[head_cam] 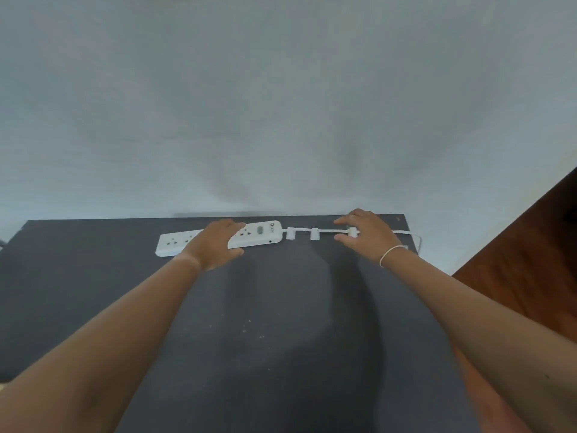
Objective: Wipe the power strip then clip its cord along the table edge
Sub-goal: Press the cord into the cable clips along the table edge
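Observation:
A white power strip (259,235) lies along the far edge of the dark table (265,323), near the wall. My left hand (215,243) rests across its middle, fingers over the far side and thumb at the near side. A white cord (301,230) runs right from the strip through two white clips (290,233) (314,234). My right hand (363,234) sits over the cord farther right, with a third clip (352,232) between thumb and fingers. The cord continues past the wrist toward the table's right edge (409,234).
A pale wall (281,104) rises directly behind the table. A brown wooden surface (530,260) stands to the right of the table. A thin band circles my right wrist (390,254).

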The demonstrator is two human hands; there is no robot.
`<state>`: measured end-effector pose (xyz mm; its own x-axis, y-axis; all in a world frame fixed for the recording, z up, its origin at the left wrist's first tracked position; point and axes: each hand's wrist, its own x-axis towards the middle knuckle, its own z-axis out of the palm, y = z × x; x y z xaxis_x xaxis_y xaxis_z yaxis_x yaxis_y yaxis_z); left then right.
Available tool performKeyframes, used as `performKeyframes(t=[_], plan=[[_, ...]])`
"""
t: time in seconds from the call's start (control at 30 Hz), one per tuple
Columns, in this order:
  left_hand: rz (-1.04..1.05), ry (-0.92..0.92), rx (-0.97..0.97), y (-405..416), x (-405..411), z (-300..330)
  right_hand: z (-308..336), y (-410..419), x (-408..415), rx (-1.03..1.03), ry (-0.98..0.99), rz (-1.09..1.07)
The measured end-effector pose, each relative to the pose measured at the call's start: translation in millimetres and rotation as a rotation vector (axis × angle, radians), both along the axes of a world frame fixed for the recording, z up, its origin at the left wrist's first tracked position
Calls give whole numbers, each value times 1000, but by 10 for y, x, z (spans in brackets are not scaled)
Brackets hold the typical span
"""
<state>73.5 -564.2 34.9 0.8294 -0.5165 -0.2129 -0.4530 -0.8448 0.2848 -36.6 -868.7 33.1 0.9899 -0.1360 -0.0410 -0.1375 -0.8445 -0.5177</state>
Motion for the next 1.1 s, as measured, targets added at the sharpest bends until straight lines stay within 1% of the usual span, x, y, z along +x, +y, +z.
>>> performKeyframes(t=[0.23,0.47,0.57,0.8,1.1], plan=[[-20,23,52,872,411,-210,-191,877,343,-12,68,-12],[-45,47,67,1282,790,-343,-347,1197,635,-58,107,-28],[-70,63,61,1354,932,-399,-419,1248,725,-96,145,-27],[-105,70,12,1342,1208,-467,-534,1287,860,-138,88,-71],[-96,91,-22,1331,1255,-469,-543,1283,875,-138,93,-63]])
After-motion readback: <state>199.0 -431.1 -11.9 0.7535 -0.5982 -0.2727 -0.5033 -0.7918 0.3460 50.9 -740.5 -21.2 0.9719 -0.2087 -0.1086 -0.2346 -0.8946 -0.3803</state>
